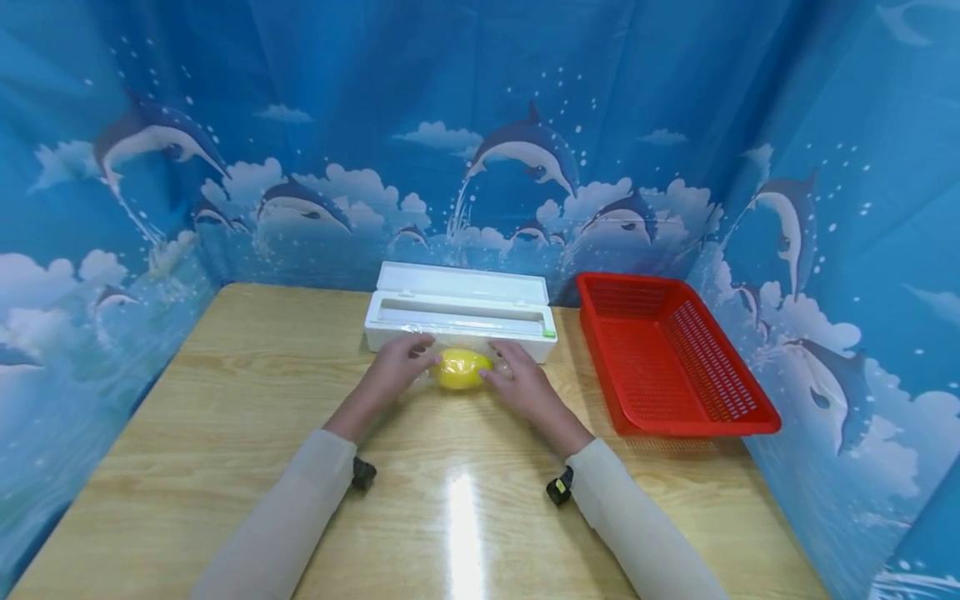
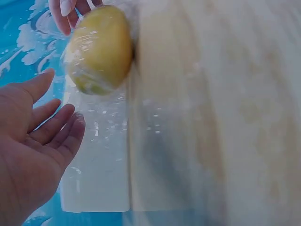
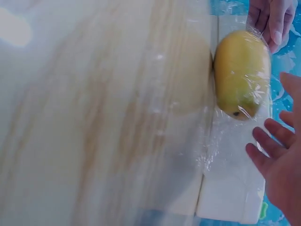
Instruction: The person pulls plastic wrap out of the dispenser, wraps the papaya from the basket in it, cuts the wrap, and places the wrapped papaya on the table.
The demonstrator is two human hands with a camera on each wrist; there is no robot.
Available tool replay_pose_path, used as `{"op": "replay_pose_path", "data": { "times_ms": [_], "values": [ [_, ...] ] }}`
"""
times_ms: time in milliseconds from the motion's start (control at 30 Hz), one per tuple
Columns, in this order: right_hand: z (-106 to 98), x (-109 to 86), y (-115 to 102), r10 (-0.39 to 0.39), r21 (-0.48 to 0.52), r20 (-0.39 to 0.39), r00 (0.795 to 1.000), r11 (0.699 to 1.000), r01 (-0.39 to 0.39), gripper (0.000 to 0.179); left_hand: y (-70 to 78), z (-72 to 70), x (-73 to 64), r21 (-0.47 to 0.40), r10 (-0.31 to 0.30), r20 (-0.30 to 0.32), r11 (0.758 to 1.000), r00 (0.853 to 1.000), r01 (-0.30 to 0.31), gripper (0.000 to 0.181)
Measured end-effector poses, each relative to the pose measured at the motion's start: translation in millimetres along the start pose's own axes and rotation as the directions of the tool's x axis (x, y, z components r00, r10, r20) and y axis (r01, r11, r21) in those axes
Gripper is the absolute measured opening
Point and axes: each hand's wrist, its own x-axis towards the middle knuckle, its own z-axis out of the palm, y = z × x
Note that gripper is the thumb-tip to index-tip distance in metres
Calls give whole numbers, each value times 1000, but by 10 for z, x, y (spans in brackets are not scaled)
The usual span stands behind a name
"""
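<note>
A yellow mango (image 1: 461,369), wrapped in clear cling film (image 3: 223,146), is between the two hands, just in front of a white cling film box (image 1: 384,337). At its left end is my left hand (image 1: 395,368), palm turned inward and fingers loosely bent; the left wrist view shows a gap between those fingers (image 2: 56,125) and the fruit. On the other side my right hand (image 1: 523,385) mirrors it, its spread fingers (image 3: 270,141) beside the mango's dark-tipped end. Creased film stretches out past both ends of the fruit.
The box's lid (image 1: 465,283) stands raised at the back, with a green piece (image 1: 550,334) at its right front corner. To the right sits a red plastic basket (image 1: 600,367) on the wooden table (image 1: 247,400). A dolphin-print curtain (image 1: 360,83) surrounds the table's back and sides.
</note>
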Motion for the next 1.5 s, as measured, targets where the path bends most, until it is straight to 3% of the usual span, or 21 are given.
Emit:
{"op": "replay_pose_path", "data": {
  "times_ms": [133,233,433,567,767,1000,1200,1300,1500],
  "values": [
    [-110,-26,35,-45,19,-94,995,999,47,54,111,-19,23,35,31,-33,999,999,-30,43],
    [-196,-15,118,-76,4,-189,979,997,78,50,192,18,66,38,76,-38,996,996,-75,40],
    [-330,42,367,-34,25,-323,946,999,45,55,340,193,212,45,179,-19,983,984,-178,39],
    [-379,89,502,-1,38,-315,949,999,14,61,424,309,322,73,227,-4,971,974,-226,38],
    [-383,169,657,-22,62,-317,948,997,44,67,588,511,506,110,291,30,950,956,-292,37],
    [-390,273,811,13,67,-314,949,998,9,70,850,799,726,181,391,106,897,914,-404,34],
    [-394,334,865,32,74,-295,955,997,-10,70,916,1029,929,227,434,180,855,883,-466,36],
    [-383,350,879,25,81,-299,954,997,-1,70,929,1110,998,228,420,202,858,885,-460,35],
    [-334,363,902,31,105,-289,957,994,-1,66,939,1189,1075,220,374,215,882,902,-417,34]
  ]
}}
